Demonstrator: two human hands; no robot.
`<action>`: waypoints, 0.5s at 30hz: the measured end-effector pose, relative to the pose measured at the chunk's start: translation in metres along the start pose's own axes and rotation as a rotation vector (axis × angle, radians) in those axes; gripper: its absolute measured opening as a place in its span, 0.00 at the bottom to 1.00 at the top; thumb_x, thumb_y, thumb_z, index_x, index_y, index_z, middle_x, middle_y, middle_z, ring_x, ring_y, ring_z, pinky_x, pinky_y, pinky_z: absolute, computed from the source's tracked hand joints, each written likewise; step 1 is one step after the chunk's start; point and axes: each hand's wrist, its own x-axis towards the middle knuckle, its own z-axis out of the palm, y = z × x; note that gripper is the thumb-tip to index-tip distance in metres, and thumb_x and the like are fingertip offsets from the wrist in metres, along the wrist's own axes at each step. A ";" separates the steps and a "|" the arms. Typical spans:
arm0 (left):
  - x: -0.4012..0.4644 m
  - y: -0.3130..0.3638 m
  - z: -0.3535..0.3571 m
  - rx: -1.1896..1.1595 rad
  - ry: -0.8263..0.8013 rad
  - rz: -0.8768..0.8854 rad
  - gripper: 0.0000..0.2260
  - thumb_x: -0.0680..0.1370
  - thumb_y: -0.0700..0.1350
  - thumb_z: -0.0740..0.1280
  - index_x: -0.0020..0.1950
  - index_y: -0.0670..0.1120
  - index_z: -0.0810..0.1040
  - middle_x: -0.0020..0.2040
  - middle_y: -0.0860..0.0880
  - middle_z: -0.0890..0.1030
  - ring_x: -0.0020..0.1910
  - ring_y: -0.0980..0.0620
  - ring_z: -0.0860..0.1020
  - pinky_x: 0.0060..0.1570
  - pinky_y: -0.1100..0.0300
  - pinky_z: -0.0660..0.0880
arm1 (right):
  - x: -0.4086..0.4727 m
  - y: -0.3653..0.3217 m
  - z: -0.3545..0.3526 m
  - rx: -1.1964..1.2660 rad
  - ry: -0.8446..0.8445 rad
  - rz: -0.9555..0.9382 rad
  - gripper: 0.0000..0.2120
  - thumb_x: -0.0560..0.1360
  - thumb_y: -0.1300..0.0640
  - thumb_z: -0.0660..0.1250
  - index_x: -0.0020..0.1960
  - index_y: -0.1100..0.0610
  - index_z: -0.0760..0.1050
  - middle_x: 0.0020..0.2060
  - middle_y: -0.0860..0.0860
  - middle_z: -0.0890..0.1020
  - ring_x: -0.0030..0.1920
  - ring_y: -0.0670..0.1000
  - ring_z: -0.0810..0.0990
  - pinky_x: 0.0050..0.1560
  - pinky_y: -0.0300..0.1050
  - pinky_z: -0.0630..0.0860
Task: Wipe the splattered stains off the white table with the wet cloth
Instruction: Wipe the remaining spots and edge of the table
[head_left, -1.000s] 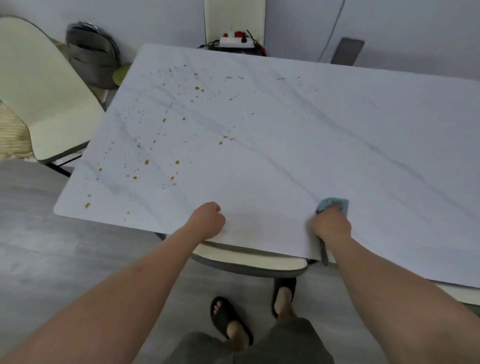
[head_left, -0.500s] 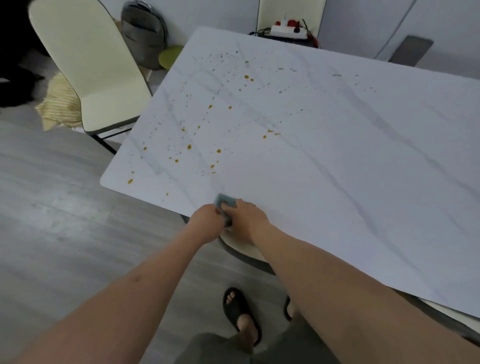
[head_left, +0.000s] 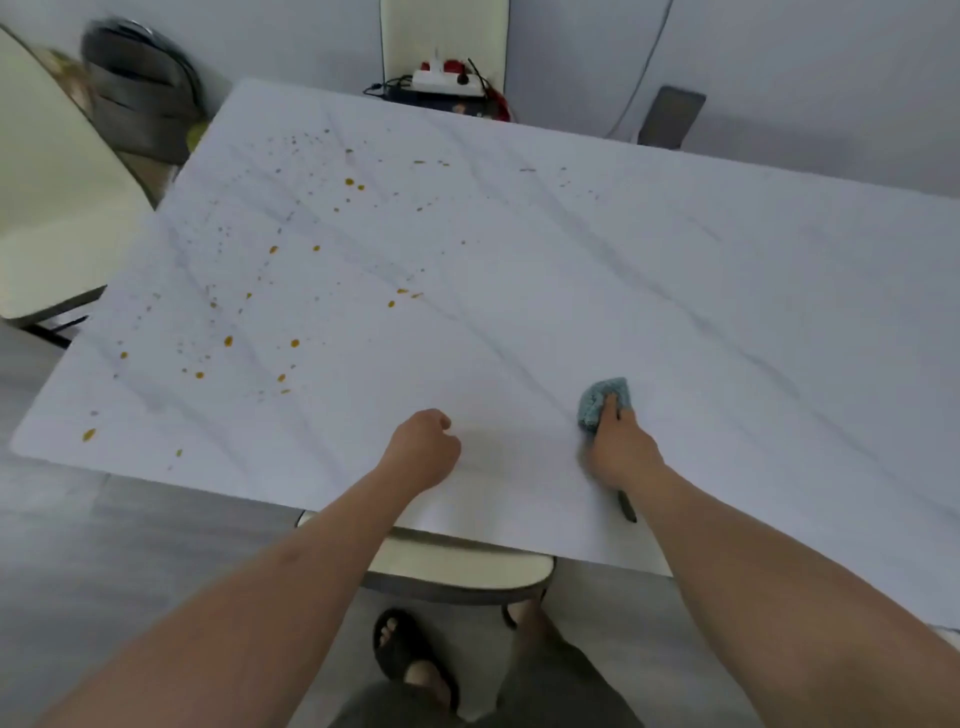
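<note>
The white marble-patterned table (head_left: 675, 291) fills the middle of the view. Yellow-brown splattered stains (head_left: 270, 322) speckle its left half, from the far left corner down to the near left edge. My right hand (head_left: 621, 441) presses a bunched blue-grey wet cloth (head_left: 602, 400) onto the table near the front edge, right of centre and well away from the stains. My left hand (head_left: 423, 449) rests as a closed fist on the table near the front edge, holding nothing.
A cream chair (head_left: 47, 218) stands at the left, another chair seat (head_left: 457, 566) is tucked under the front edge. A grey backpack (head_left: 140, 104) leans at the back left. A power strip with cables (head_left: 447, 83) sits behind the table. My sandalled feet are below.
My right hand has slid the cloth from beside my left hand to the right along the front edge. The view swung back to the right; my left fist stayed put.
</note>
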 end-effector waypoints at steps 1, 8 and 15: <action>0.005 0.013 0.006 -0.008 0.019 0.008 0.16 0.80 0.44 0.64 0.68 0.46 0.76 0.64 0.47 0.78 0.62 0.46 0.76 0.56 0.59 0.69 | 0.009 0.017 -0.008 0.013 -0.006 0.031 0.40 0.81 0.48 0.56 0.81 0.56 0.35 0.81 0.57 0.47 0.74 0.64 0.66 0.72 0.56 0.66; 0.052 0.123 0.050 -0.007 0.022 0.035 0.18 0.79 0.45 0.66 0.69 0.46 0.75 0.66 0.47 0.78 0.65 0.47 0.76 0.58 0.60 0.69 | 0.093 0.100 -0.085 0.062 -0.003 0.206 0.38 0.82 0.51 0.56 0.81 0.60 0.37 0.80 0.58 0.54 0.72 0.64 0.69 0.71 0.57 0.67; 0.086 0.196 0.075 0.037 0.097 0.112 0.19 0.78 0.45 0.68 0.69 0.46 0.75 0.65 0.47 0.78 0.58 0.50 0.77 0.52 0.61 0.69 | 0.098 0.018 -0.083 0.024 0.038 -0.271 0.37 0.79 0.55 0.60 0.82 0.56 0.47 0.79 0.54 0.59 0.71 0.61 0.72 0.68 0.52 0.70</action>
